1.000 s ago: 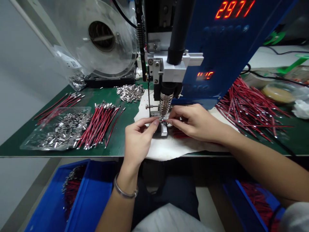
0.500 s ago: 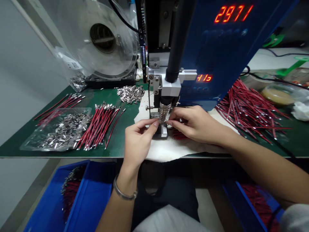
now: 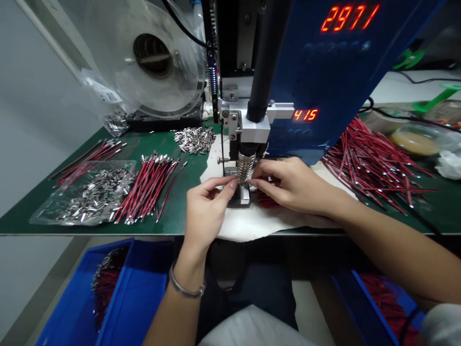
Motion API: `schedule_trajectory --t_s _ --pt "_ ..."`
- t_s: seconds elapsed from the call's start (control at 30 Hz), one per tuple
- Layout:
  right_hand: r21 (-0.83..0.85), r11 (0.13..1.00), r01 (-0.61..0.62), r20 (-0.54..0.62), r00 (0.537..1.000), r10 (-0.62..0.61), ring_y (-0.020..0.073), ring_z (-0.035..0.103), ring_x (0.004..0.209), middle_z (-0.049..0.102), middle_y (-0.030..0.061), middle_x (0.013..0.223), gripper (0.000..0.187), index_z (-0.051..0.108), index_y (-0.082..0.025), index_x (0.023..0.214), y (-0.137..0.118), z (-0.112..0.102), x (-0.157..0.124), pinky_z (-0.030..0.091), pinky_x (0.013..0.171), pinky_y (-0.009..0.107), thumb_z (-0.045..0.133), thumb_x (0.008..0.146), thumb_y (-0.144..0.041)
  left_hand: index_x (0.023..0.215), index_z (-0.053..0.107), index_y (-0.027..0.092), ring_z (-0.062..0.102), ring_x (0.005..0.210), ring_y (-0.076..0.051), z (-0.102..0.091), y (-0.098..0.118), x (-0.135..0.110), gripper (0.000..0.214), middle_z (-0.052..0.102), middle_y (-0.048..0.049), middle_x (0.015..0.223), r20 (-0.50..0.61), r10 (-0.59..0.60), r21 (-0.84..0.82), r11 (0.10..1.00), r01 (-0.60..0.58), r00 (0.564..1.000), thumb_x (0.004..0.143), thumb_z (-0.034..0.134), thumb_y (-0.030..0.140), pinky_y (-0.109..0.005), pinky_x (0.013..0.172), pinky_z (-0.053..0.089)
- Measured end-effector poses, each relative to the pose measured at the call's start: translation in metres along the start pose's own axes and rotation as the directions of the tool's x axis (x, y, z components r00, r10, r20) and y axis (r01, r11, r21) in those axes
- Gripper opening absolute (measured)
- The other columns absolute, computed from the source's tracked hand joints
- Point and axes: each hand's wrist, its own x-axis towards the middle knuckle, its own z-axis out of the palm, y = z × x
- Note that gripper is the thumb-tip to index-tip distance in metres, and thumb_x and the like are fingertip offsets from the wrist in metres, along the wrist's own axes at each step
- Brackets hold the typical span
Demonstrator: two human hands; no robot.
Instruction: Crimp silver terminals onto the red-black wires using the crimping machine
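1. Green tabletop point(image 3: 176, 214) spans mid-frame; blue machine point(image 3: 295, 62) with red digits stands upper right of centre.
2. Left hand point(image 3: 207, 204) and right hand point(image 3: 290, 185) face each other at centre, at the foot of the spring-wound head point(image 3: 246, 168). Thumb and forefinger of each come together, seemingly clamped on a small workpiece (too hidden to identify).
3. Workpiece location: between the two sets of fingertips, at the head's base. Gripping from opposite sides presumably steadies it.
4. Short red wires point(image 3: 267, 200) lie beneath the right hand, probably for easy reach; wire pile point(image 3: 370, 166) at right, wire bundle point(image 3: 146, 190) left of centre.
5. Textures: wires slim, bendy, shiny-ended; loose metal parts point(image 3: 195, 140) small, bright, elongated; bag point(image 3: 45, 212) clear, crinkled; white sheet point(image 3: 248, 231) matt, wavy-edged.
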Motion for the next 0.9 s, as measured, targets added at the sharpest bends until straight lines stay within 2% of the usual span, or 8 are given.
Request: schedule_trajectory --t_s 0.5,0.77,0.9 --pt "0.003 1.0 0.0 -0.003 1.0 0.0 0.0121 0.058 0.061 0.067 0.0028 0.074 0.015 0.063 -0.014 0.086 -0.0003 0.0 -0.0005 0.035 0.058 0.023 0.053 0.089 -0.025 0.085 0.077 0.019 0.056 0.063 -0.011 0.0006 -0.0001 -0.0002 0.02 0.069 -0.0036 0.073 0.003 -0.009 -0.02 1.0 0.009 1.0 0.073 0.073 0.035 -0.022 0.059 0.044" --pt "0.001 1.0 -0.014 0.002 1.0 0.014 0.0117 0.056 0.06 0.066 0.0017 0.071 0.016 0.064 -0.015 0.088 0.0011 -0.0004 -0.0008 0.036 0.058 0.023 0.053 0.089 -0.026 0.084 0.076 0.02 0.04 0.05 -0.007 0.0005 -0.0003 0.0008 0.019 0.061 -0.0003 0.062 0.012 -0.015 -0.023 1.0 0.015 1.0 0.073 0.073 0.035 -0.019 0.046 0.03" --pt "0.019 0.997 0.077 -0.042 0.996 -0.076 0.0112 0.057 0.062 0.067 0.0027 0.075 0.014 0.065 -0.014 0.09 0.0028 -0.0022 -0.0014 0.037 0.059 0.022 0.056 0.087 -0.024 0.081 0.074 0.018 0.03 0.045 -0.004 0.001 0.0008 0.0011 0.019 0.059 0.001 0.062 0.01 -0.023 -0.071 0.997 0.024 1.0 0.072 0.074 0.035 -0.02 0.042 0.024"
